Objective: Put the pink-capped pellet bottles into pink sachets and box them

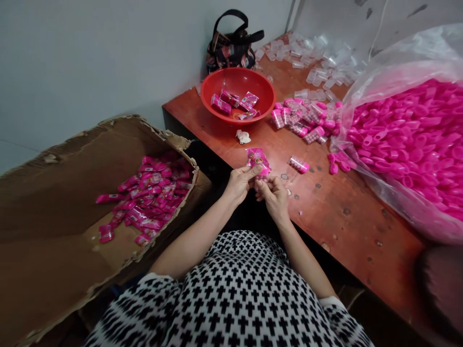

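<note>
Both my hands meet at the near edge of a reddish-brown table (340, 212). My left hand (240, 181) pinches a small pink printed packet (257, 160) from the left side, thumb on top. My right hand (274, 195) is closed on the packet's lower end, where a pink-capped piece shows between the fingers. A single clear tube with a pink cap (299, 165) lies on the table just right of the packet.
A red bowl (238, 79) holds a few pink packets. A heap of filled pink-capped tubes (306, 120) lies right of it, empty clear tubes (318, 62) further back. A plastic bag of pink caps (408, 140) fills the right. A torn cardboard box (72, 193) with finished packets stands left. A dark handbag (231, 46) leans by the wall.
</note>
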`<state>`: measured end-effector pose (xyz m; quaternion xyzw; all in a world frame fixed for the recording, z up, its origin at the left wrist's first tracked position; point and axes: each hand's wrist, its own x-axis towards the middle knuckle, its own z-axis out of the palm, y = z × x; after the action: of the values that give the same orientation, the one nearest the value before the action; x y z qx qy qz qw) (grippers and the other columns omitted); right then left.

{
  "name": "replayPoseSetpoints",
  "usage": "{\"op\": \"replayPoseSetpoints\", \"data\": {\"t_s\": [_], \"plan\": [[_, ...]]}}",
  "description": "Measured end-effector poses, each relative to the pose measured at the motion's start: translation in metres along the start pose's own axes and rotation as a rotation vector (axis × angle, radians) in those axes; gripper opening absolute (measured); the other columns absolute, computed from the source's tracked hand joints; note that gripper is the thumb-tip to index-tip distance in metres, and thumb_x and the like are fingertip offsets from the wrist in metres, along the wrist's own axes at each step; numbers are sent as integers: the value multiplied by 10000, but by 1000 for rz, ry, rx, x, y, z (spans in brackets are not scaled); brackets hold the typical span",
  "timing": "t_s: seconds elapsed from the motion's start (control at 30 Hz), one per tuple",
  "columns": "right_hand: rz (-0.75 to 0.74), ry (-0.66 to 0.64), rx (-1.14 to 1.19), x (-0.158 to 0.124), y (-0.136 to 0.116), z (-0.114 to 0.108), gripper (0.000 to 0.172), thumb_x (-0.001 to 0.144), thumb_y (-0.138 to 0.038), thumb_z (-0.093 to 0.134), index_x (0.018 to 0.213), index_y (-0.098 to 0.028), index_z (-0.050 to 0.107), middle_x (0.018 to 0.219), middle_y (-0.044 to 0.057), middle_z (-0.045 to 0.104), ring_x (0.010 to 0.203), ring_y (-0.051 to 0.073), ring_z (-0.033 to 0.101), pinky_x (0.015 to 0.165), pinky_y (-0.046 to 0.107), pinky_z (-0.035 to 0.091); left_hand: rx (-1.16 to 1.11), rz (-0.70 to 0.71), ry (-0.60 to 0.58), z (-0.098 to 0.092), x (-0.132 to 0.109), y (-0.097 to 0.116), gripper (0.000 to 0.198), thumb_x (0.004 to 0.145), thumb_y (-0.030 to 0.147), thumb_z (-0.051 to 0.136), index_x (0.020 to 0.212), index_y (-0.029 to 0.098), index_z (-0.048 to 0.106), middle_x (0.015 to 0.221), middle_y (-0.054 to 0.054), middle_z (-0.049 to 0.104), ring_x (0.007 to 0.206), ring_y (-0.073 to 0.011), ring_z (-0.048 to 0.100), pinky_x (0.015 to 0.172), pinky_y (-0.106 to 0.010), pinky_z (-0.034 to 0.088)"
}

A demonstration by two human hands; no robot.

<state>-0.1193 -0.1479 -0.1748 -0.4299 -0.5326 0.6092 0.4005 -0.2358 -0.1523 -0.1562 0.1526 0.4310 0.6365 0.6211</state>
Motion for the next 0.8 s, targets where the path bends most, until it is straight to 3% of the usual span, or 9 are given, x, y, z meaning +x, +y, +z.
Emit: {"op": "replayPoseSetpoints", "data": {"t_s": [0.13, 0.33, 0.5, 0.67, 0.8], "plan": [[114, -100, 177, 4, -4, -3, 286, 748, -444, 646, 839, -194, 543, 655, -29, 646, 462, 80, 560, 398, 189, 453, 86, -6, -55, -2, 3, 5, 341, 563, 369, 807, 588, 94, 606, 524, -16, 575, 416, -94, 504, 405, -230, 387], [21, -3, 13, 6, -9, -6, 261, 730, -415, 674, 840, -209, 557, 629, -49, 623, 468, 74, 542, 406, 181, 440, 166, 31, -45, 0, 2, 6, 319, 587, 364, 788, 638, 74, 666, 604, -60, 636, 476, -112, 554, 489, -251, 448], [139, -117, 161, 9, -9, -6, 257, 740, -433, 644, 785, -199, 548, 614, -29, 633, 395, 69, 484, 322, 174, 339, 144, 17, -35, 1, 2, 8, 293, 586, 338, 789, 587, 84, 641, 520, -37, 590, 432, -109, 524, 447, -246, 424], [-19, -10, -29, 7, -11, -3, 242, 729, -405, 672, 841, -214, 572, 623, -50, 610, 462, 72, 516, 382, 173, 408, 180, 50, -62, -2, 0, 8, 275, 624, 343, 758, 626, 82, 672, 583, -57, 631, 464, -114, 549, 467, -244, 455], [100, -91, 118, 5, -11, -1, 264, 755, -447, 630, 796, -197, 557, 630, -31, 624, 412, 65, 492, 332, 173, 359, 158, 27, -67, -5, -4, 7, 285, 610, 339, 772, 611, 75, 665, 522, -44, 594, 431, -106, 525, 449, -238, 433]]}}
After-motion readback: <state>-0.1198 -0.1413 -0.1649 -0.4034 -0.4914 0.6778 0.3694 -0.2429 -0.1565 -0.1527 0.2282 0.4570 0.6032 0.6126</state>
